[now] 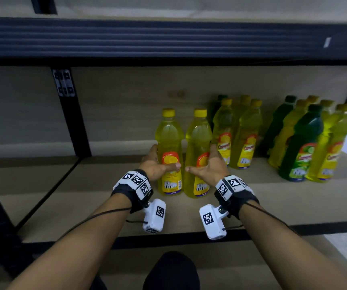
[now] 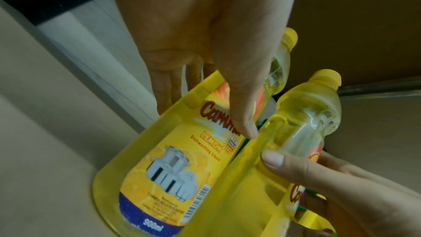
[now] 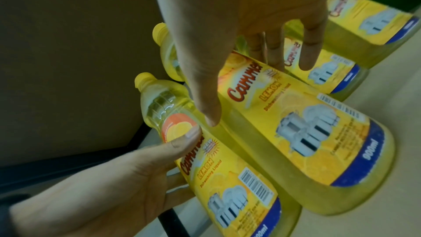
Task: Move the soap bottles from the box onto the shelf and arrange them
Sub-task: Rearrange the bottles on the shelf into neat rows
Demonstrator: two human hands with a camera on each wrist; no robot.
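Pale wood boards formed the shelf [image 1: 262, 206], carried on a black metal frame [image 1: 72, 114] with a dark ribbed beam [image 1: 168, 38] overhead and a wood-look back panel [image 1: 126, 97] behind. Toward the far right of the board stood two clusters of soap bottles: a middle group [image 1: 239, 132] of yellow ones with a green one at the back, and a right-hand group [image 1: 306, 143] mixing yellow and green. Near the front, left of those, two yellow bottles stood upright side by side, the left bottle [image 1: 169, 147] and the right bottle [image 1: 197, 151] almost touching.

From the head view the whole row and both forearms with their marker-covered wrist units showed, but the labels were blurred. Only the wrist views made the labels readable: "LEMON", "900ml", a barcode and a picture of pots on the left bottle [image 2: 173, 159] and the right bottle [image 3: 303, 132].

Left hand [image 1: 158, 164] was wrapped loosely about the left bottle's waist, thumb [image 2: 241, 111] across the label and fingers [image 2: 168, 86] round the far side. Right hand [image 1: 210, 166] cupped the right bottle likewise, thumb [image 3: 205, 100] in front and fingers [image 3: 305, 48] spread behind it.
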